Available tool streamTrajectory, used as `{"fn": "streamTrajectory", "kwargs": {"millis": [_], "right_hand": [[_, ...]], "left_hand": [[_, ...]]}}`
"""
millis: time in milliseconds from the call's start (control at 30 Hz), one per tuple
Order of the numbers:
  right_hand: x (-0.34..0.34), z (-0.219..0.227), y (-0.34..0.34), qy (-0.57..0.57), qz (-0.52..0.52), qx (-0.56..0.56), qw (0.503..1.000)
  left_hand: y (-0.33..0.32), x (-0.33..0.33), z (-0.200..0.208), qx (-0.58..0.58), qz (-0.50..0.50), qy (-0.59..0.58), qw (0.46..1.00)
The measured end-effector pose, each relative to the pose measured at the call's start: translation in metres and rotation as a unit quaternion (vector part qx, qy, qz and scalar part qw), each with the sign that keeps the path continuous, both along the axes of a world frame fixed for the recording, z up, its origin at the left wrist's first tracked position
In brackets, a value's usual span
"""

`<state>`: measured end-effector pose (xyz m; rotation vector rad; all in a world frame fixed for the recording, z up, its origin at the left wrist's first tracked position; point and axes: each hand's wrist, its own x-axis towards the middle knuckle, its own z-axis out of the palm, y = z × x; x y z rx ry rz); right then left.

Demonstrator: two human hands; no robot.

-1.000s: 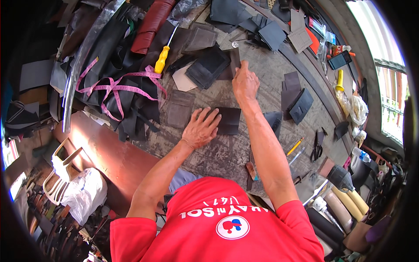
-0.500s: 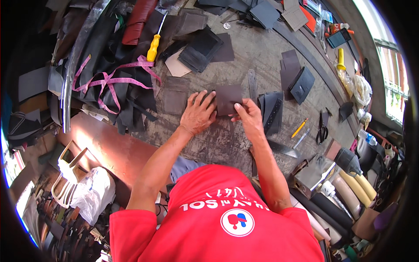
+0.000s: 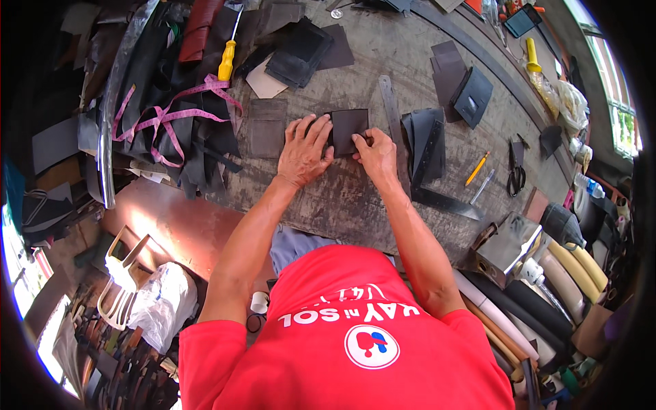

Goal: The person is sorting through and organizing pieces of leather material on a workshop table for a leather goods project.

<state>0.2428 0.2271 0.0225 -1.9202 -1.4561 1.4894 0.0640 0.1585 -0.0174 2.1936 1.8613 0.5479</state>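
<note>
squarish dk brown leather pc (image 3: 350, 128) on surface (image 3: 328, 198), just r of l hand (image 3: 304, 152) (flat, fingers slightly spread); r hand (image 3: 378, 154) nearer, pinching its lower r corner w/ thumb & fingers.

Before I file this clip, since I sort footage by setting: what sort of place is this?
Probably a small leather workshop: dark, leather-like pieces lie about the worn worktable, a pink measuring tape trails over material at the left, and yellowish rolls lie at the lower right.

a pink tape measure (image 3: 162, 117) lies by a yellow-handled screwdriver (image 3: 227, 61).
</note>
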Motion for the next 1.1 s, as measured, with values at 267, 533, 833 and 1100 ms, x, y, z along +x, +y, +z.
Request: {"fn": "streamTrajectory", "kwargs": {"millis": [267,533,833,1100], "right_hand": [[0.004,-0.009,-0.003,0.009,-0.002,0.03,1.0],[0.003,-0.01,-0.005,0.009,-0.025,0.023,0.999],[0.004,-0.011,-0.006,0.016,-0.03,0.016,0.999],[0.004,-0.013,-0.006,0.004,-0.027,0.015,1.0]], "left_hand": [[-0.001,-0.002,-0.004,0.039,0.02,-0.05,0.998],[-0.002,-0.001,-0.009,0.049,0.027,-0.058,0.997],[-0.003,-0.002,-0.009,0.037,0.008,-0.011,0.999],[-0.003,-0.001,-0.008,0.033,0.014,-0.011,0.999]]}}
